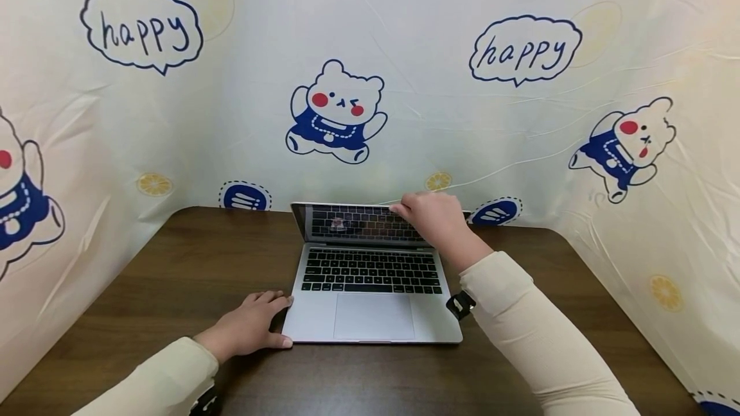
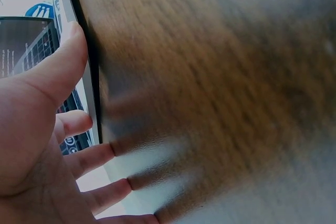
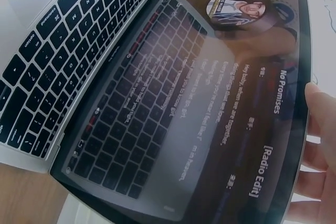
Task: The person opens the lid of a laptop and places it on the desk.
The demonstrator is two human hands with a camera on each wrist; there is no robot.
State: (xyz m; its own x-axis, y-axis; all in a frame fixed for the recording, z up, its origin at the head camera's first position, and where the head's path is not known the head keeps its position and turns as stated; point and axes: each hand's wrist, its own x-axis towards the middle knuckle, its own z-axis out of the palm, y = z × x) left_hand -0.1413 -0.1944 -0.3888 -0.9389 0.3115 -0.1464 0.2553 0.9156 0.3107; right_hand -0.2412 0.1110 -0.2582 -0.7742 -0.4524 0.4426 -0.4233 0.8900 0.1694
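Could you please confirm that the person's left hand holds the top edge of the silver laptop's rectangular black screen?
Not quite: the head view shows the person's right hand holding the top edge of the rectangular black screen of the silver laptop.

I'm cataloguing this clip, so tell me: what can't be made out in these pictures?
Right wrist view: some fingertips of the right hand, behind the screen.
Left wrist view: part of the keyboard, behind the left hand; screen text, too small; grain of the table, blurred.
Head view: the leftmost printed bear, cut off by the left edge.
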